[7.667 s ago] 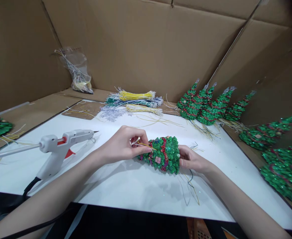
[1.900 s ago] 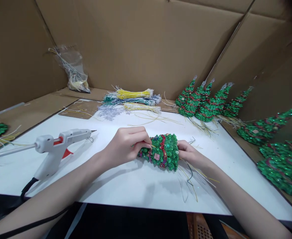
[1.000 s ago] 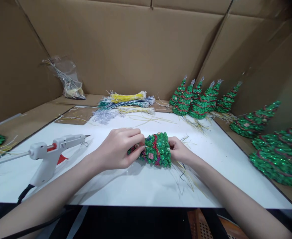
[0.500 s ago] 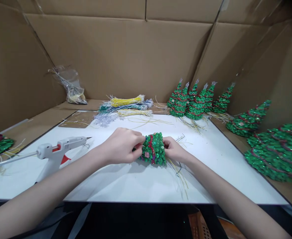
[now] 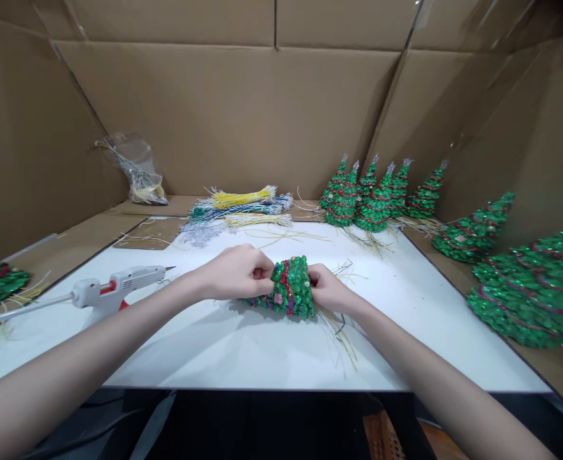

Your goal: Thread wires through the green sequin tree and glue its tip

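Observation:
A small green beaded Christmas tree (image 5: 291, 289) with red garland and tiny ornaments lies on its side on the white board, its tip pointing left. At its broad base, my right hand (image 5: 330, 289) is closed, with the fingertips hidden behind or inside the base. Over the tree's narrower part, my left hand (image 5: 240, 273) is curled in a pinch against the beads; whatever lies between its fingertips is hidden. Loose yellow, white and dark wires (image 5: 341, 332) trail from the base beneath my right hand. To the left of my left hand stands a white glue gun (image 5: 118, 284), partly covered by my forearm.
Several finished-looking trees (image 5: 379, 201) with star tops stand at the back right, and larger ones (image 5: 530, 294) lean nearer. Bundles of wire (image 5: 243, 198) lie at the back beside clear pieces (image 5: 202, 233). A plastic bag (image 5: 140, 169) rests against the cardboard wall (image 5: 214, 115).
The tree and both hands have shifted slightly left. My left hand stays curled over the tree, and more of the tree's left part shows beneath it.

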Demonstrator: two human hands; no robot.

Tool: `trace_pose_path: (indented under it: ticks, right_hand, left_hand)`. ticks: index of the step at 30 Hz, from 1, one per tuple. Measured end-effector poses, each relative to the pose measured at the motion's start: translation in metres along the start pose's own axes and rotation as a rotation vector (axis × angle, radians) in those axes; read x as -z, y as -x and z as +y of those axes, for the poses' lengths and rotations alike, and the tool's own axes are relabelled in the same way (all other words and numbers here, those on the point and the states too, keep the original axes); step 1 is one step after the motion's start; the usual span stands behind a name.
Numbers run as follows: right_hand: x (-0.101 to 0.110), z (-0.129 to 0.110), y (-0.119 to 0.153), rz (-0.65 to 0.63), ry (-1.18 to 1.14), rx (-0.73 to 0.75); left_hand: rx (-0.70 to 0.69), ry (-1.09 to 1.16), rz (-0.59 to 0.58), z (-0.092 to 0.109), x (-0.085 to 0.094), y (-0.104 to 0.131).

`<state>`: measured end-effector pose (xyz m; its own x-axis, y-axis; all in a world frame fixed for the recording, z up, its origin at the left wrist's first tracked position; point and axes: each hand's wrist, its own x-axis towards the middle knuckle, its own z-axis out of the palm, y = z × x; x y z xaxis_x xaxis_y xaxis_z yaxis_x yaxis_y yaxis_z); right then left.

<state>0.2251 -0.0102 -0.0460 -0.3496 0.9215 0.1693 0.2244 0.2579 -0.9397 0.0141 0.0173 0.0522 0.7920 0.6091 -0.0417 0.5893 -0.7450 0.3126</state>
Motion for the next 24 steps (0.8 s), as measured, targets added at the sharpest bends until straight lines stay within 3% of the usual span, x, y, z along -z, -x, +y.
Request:
trace_pose_path:
  ticks: [6,15,24]
  right_hand:
    - [-0.002,0.0,-0.001,0.01,0.007,-0.015]
    - [0.0,0.0,0.002,-0.032,-0.051,-0.015]
    - [0.0,-0.002,0.002,-0.009,-0.042,-0.041]
  left_hand:
    - [0.051,0.017,-0.007,-0.003,-0.003,-0.005]
    - [0.171,-0.064,0.017,0.008,-0.003,-0.011]
    - [0.081,-0.195,0.097,0.014,-0.001,-0.005]
